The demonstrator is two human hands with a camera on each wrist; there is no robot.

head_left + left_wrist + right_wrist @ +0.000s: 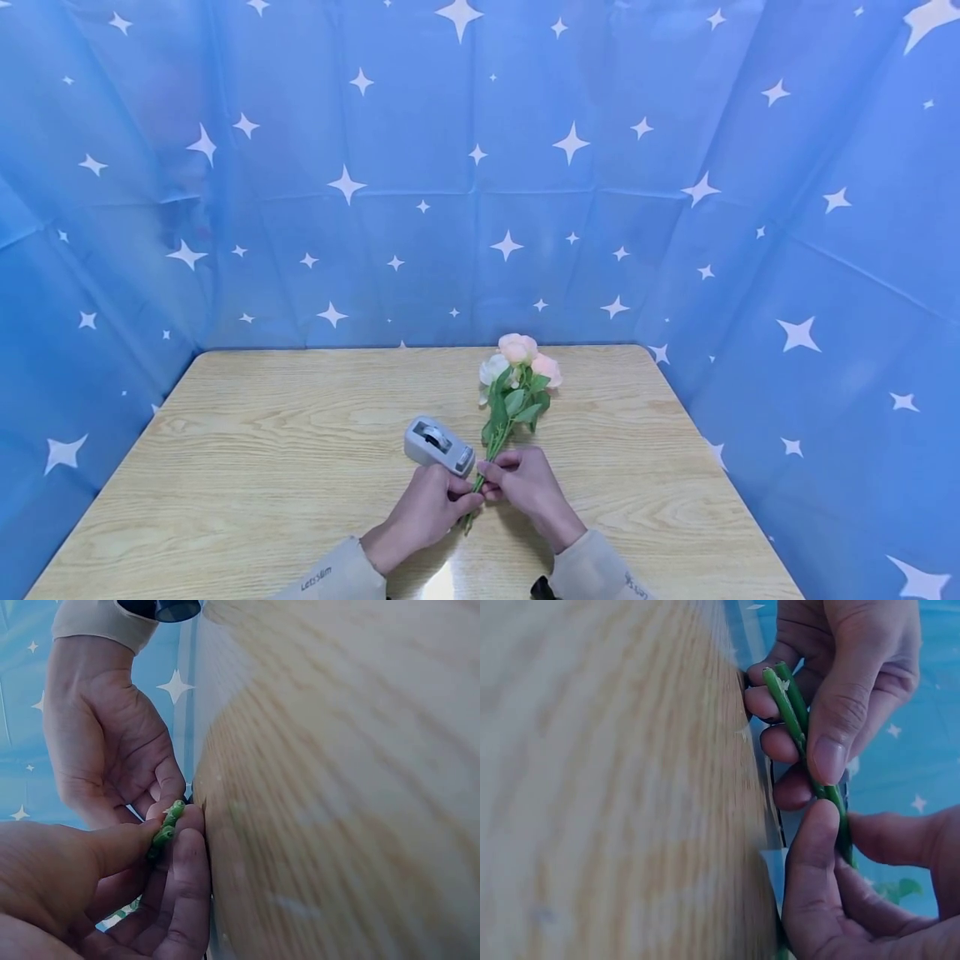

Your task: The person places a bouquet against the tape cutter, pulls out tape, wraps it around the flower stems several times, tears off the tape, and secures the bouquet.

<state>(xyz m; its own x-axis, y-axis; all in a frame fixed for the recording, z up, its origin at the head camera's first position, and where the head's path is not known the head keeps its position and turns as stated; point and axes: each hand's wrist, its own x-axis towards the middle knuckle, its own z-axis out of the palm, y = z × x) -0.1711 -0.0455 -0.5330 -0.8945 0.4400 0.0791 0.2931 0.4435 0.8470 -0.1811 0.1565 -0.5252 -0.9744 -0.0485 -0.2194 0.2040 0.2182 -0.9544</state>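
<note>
A bunch of flowers with pale pink and white blooms [517,350] and green leaves [517,404] lies slanting over the table in the head view. My left hand [427,508] pinches the green stems [785,705] near their cut ends, thumb on one side and fingers on the other. Slightly higher up, close to the left fingertips, my right hand [531,485] also pinches the stems between thumb and fingers. Just left of the stems stands a grey tape dispenser [438,446] holding a roll of tape. The cut stem ends [166,832] poke out past my left thumb.
The wood-grain table [262,467] spreads out around both hands. Blue curtain with white stars [420,233] encloses its back and sides. A small black object [542,587] shows by the right sleeve.
</note>
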